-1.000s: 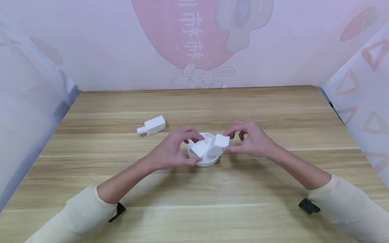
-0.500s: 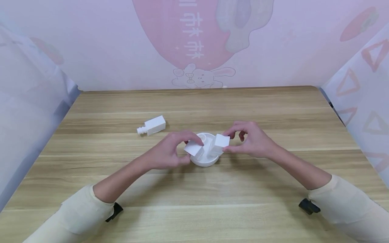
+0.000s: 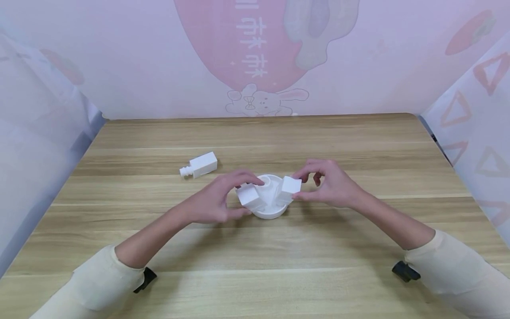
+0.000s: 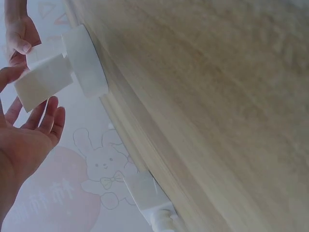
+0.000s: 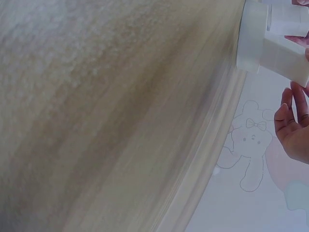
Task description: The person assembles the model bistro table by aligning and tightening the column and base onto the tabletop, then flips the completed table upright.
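Observation:
In the head view, a round white dish [image 3: 270,213] with raised inner parts sits on the table between my hands. One white square-sided bottle [image 3: 248,197] leans outward at its left, its lower end at the dish. My left hand [image 3: 215,199] holds it between thumb and forefinger. At the right leans a similar white bottle [image 3: 291,184], pinched by my right hand [image 3: 328,184] between thumb and forefinger. The left wrist view shows the left bottle [image 4: 43,82] with a narrower part against the dish [image 4: 87,63]. The right wrist view has the right bottle [image 5: 285,55] tilted from the dish.
A third white square bottle [image 3: 204,164] lies on its side at the back left, threaded neck pointing left. The wooden table [image 3: 303,283] ends at a pale printed backdrop [image 3: 139,57] with a cartoon rabbit. Similar sheets stand at both sides.
My left hand has drawn back to the left, and the left bottle has tipped outward with it, away from the dish's middle. The right hand and its bottle stay in place.

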### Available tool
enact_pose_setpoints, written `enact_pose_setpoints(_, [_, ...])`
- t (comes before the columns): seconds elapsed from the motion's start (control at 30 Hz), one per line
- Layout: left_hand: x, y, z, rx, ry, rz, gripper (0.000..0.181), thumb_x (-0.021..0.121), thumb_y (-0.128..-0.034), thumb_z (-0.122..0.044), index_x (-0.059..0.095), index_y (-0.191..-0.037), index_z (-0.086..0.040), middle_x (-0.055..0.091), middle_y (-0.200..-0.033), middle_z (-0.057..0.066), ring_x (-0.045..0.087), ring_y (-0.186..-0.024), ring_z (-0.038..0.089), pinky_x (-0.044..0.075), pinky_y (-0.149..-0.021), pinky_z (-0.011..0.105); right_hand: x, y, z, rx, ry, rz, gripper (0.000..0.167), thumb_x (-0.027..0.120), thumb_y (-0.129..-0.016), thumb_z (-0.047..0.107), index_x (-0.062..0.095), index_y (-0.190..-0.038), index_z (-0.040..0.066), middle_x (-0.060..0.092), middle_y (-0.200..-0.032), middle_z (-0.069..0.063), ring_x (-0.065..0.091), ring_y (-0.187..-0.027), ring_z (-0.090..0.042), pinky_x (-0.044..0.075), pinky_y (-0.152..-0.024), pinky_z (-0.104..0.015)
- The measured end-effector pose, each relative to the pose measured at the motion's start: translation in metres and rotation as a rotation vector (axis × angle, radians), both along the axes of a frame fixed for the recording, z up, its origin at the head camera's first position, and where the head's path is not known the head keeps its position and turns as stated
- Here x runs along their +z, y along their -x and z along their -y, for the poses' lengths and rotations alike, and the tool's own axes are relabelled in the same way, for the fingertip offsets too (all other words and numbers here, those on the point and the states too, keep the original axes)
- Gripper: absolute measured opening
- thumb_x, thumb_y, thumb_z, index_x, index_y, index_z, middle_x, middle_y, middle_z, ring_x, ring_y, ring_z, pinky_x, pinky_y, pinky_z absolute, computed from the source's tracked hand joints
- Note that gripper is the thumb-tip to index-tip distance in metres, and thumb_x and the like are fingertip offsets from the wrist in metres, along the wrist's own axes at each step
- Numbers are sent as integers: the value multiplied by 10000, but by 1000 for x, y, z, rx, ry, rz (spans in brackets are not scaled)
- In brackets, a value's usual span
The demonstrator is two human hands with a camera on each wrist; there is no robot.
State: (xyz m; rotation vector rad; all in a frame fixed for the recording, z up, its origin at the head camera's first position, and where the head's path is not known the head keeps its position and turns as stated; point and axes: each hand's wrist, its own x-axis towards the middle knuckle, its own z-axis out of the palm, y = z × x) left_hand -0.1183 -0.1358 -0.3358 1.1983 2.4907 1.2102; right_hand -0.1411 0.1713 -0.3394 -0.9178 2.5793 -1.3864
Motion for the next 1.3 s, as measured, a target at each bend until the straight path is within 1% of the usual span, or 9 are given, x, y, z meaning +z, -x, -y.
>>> enact_pose_setpoints(0.17, [-1, 1, 2, 105, -7, -5, 521, 892, -783, -98, 640, -1232, -14, 695, -1169, 80, 623, -1080, 224, 523, -885, 488, 0, 0, 0, -2, -4, -4, 295, 943, -717, 91, 815, -983, 82, 701, -854, 2, 615, -855, -335, 483, -665, -334])
enact_pose_setpoints(0.27, [0, 3, 4, 140, -16, -3, 451, 901, -768, -89, 651, -1141, -43, 697, -1106, 36, 624, -1054, 214, 516, -872, 501, 0, 0, 0, -1, -6, -9, 297, 944, -715, 91, 815, -982, 80, 703, -851, -9, 617, -851, -335, 486, -666, -338])
enact_pose_setpoints(0.43, [0, 6, 6, 109, -39, -18, 368, 848, -782, -2, 686, -1108, -56, 696, -1124, 44, 617, -1037, 217, 526, -862, 517, 0, 0, 0, 4, -3, -20, 301, 943, -713, 87, 815, -985, 77, 704, -851, 22, 617, -845, -335, 488, -661, -342])
enact_pose_setpoints(0.57, [-1, 9, 8, 76, -28, -32, 392, 796, -807, 35, 706, -1182, -39, 695, -1180, 61, 613, -1066, 219, 538, -866, 465, 0, 0, 0, 2, -4, -18, 301, 944, -715, 89, 815, -986, 80, 703, -852, 29, 614, -846, -334, 488, -661, -340])
enact_pose_setpoints(0.73, [-4, 16, 10, 59, -15, -1, 469, 800, -846, -17, 665, -1295, -17, 702, -1220, 64, 619, -1084, 222, 530, -886, 441, -1, -1, -1, -4, -8, -16, 298, 942, -721, 97, 813, -989, 71, 704, -852, 23, 616, -843, -336, 490, -663, -334])
enact_pose_setpoints(0.83, [-4, 17, 8, 90, -16, 56, 533, 859, -818, -88, 643, -1301, -24, 709, -1203, 54, 621, -1090, 219, 509, -900, 469, -1, 0, 0, -4, -6, -16, 302, 943, -719, 91, 813, -990, 65, 705, -854, 14, 619, -844, -337, 489, -659, -328])
enact_pose_setpoints(0.97, [-3, 17, 5, 173, -11, 109, 543, 912, -773, -176, 629, -1215, -37, 701, -1122, 42, 620, -1075, 215, 499, -901, 465, -1, 0, 0, -2, -2, -14, 301, 940, -719, 82, 814, -991, 63, 705, -854, -2, 615, -844, -338, 481, -650, -308])
enact_pose_setpoints(1.1, [-2, 15, 3, 248, -2, 118, 478, 920, -765, -203, 627, -1114, -58, 681, -1046, 35, 619, -1036, 226, 510, -890, 457, -1, 1, 0, -2, -2, -11, 302, 942, -717, 85, 815, -990, 67, 704, -853, -5, 615, -843, -326, 475, -648, -289])
enact_pose_setpoints(1.3, [-4, 17, 3, 225, -18, 75, 323, 886, -809, -163, 700, -1060, -78, 712, -1055, 20, 642, -1031, 244, 523, -870, 505, -1, 0, -1, -6, -4, 4, 296, 940, -723, 87, 813, -989, 62, 704, -855, -3, 611, -853, -354, 485, -657, -322])
